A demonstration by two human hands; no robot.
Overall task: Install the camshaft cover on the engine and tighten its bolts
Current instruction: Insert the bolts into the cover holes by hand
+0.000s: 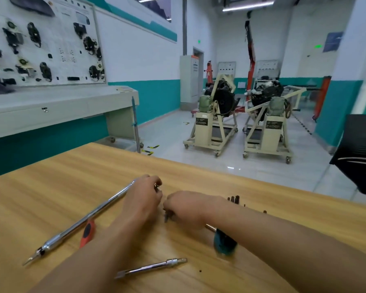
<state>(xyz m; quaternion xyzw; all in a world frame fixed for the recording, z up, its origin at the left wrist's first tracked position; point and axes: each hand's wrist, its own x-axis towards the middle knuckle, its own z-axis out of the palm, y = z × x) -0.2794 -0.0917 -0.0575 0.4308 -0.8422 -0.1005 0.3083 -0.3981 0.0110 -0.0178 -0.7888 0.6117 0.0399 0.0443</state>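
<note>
Both my hands are over the wooden table (51, 187), close together. My left hand (143, 199) has its fingers curled round small metal pieces, apparently bolts, at its fingertips. My right hand (186, 208) pinches a dark bolt (166, 217) that points down at the table. More dark bolts (234, 198) stand in a group just beyond my right forearm. A long chrome torque wrench (82, 222) lies diagonally to the left, its head hidden behind my left hand. No camshaft cover is in view.
A short chrome extension bar (151, 268) lies near the table's front. A red-handled tool (88, 232) and a teal-handled tool (223, 242) lie partly under my forearms. Two engines on stands (216, 115) (266, 123) sit across the floor. A black chair (359, 153) is right.
</note>
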